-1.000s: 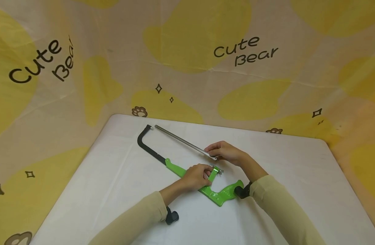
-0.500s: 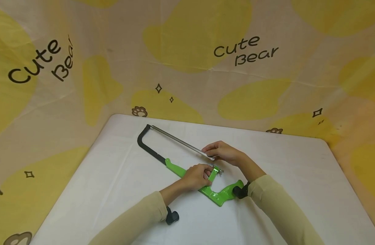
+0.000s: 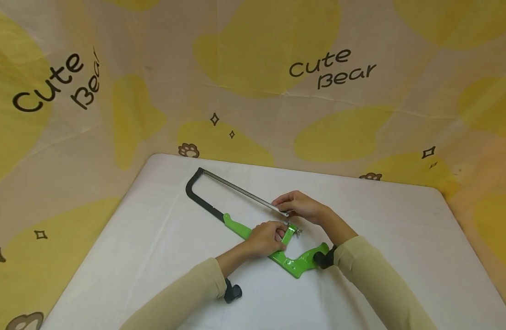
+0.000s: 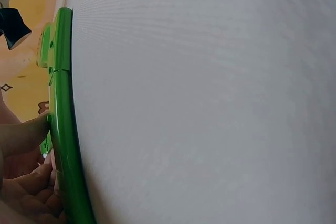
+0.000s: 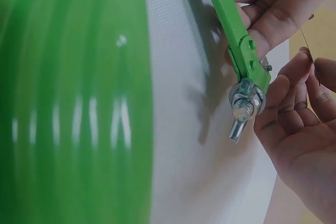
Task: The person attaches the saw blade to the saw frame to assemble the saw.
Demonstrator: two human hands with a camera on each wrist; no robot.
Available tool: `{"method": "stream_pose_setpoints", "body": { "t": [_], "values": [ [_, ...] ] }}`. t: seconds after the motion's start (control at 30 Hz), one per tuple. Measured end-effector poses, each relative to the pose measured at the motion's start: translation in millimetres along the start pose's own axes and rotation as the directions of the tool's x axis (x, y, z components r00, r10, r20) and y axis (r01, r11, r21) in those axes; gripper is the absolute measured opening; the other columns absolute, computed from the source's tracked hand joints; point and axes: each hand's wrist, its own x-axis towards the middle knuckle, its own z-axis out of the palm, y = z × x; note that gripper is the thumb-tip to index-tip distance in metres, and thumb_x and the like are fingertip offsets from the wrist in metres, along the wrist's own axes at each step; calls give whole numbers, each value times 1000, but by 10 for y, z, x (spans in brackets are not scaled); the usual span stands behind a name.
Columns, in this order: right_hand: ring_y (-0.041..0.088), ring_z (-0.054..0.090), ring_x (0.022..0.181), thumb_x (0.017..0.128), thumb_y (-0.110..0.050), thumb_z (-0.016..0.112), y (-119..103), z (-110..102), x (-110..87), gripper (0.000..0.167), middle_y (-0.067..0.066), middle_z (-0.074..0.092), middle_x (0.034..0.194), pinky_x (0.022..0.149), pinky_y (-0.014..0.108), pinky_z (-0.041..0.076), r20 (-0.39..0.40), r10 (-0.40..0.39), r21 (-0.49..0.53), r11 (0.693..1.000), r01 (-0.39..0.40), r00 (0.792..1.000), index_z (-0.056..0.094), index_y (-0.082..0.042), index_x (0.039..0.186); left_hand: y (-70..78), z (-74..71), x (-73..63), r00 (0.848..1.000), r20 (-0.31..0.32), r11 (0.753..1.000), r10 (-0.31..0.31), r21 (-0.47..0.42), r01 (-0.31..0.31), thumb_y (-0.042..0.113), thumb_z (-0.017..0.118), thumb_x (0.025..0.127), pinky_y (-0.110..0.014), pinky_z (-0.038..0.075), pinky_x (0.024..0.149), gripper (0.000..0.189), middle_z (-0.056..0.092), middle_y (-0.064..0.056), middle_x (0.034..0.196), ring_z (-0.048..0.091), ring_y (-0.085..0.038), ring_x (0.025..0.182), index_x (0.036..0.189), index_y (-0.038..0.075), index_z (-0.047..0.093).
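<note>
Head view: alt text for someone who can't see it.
The right hand pinches a saw blade near one end; the left hand grips the green saw frame on a white table. The blade's far end seems to meet the frame's black tip.

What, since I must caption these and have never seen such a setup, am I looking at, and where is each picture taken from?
There is no machine, just a person's bare left hand and right hand. The widest picture looks forward and down from the person's head; the other two are taken from the left and right wrists.

A green and black saw frame lies on the white table. The left hand grips its green part; the right pinches a thin metal blade near one end. The blade's far end meets the black tip, though whether it is hooked on is too small to tell. The near end is apart from the frame. The right wrist picture shows a wing nut up close.
</note>
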Motion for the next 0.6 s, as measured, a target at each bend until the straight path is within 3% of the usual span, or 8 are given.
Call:
{"method": "stream_pose_setpoints", "body": {
  "t": [0.33, 0.6],
  "values": [
    [15, 55, 86, 97, -9, 56, 15, -1, -9, 32, 12, 65, 108, 81, 33, 49, -17, 0, -22, 1000, 0, 1000, 63, 8, 123, 19, -3, -11, 1000, -4, 1000, 7, -5, -7, 3, 81, 79, -27, 46, 75, 44, 60, 1, 89, 56, -10, 80, 119, 0, 65],
    [15, 54, 82, 96, -7, 57, 39, 10, -9, 28, 13, 67, 108, 75, 30, 50, -20, -9, -81, 997, 8, 1000, 65, 7, 119, 9, 7, 1, 1000, -4, 1000, 5, 11, -5, 4, 81, 80, -27, 45, 74, 43, 59, 2, 88, 56, -10, 79, 119, 1, 65]
  ]
}}
